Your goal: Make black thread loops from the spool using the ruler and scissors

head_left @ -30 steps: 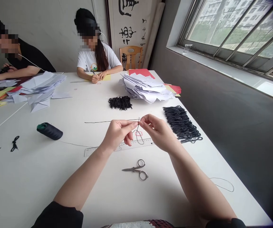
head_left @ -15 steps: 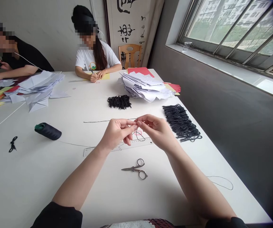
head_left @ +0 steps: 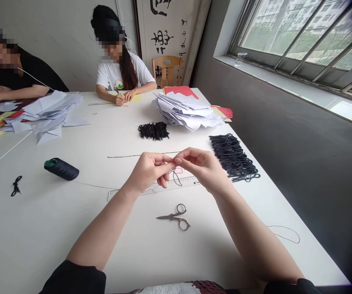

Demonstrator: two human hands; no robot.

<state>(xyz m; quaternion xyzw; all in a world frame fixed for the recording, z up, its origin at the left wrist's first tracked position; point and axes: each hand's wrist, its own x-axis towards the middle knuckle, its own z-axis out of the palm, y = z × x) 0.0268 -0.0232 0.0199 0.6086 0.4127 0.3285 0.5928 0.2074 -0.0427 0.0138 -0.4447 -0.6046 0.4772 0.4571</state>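
In the head view, a thin black cord (head_left: pixel 142 155) is being pinched between the thumbs and forefingers of the left hand (head_left: pixel 148 171) and the right hand (head_left: pixel 202 167). Both hands are being held closed on it above the white worktop (head_left: pixel 71 241), with their fingertips almost touching. A loop of the cord (head_left: pixel 177 179) is being left hanging below the fingers, just over a plastic ruler (head_left: pixel 184 183) lying on the worktop.

Small folding scissors (head_left: pixel 176 217) are being left lying open-handled just below the hands. To the left, a dark spool of thread (head_left: pixel 61 169) is lying on its side, with a fine strand running from it toward the ruler. To the right, a flat mass of black cord loops (head_left: pixel 233 157) is spread near the right hand, and a smaller black bundle (head_left: pixel 153 130) is lying ahead of the hands. Beyond it, a stack of white paper pieces (head_left: pixel 188 111) is piled up. Across the worktop, a pen (head_left: pixel 118 91) is being held by a person in a white T-shirt (head_left: pixel 111 77), who is bent over yellow paper.
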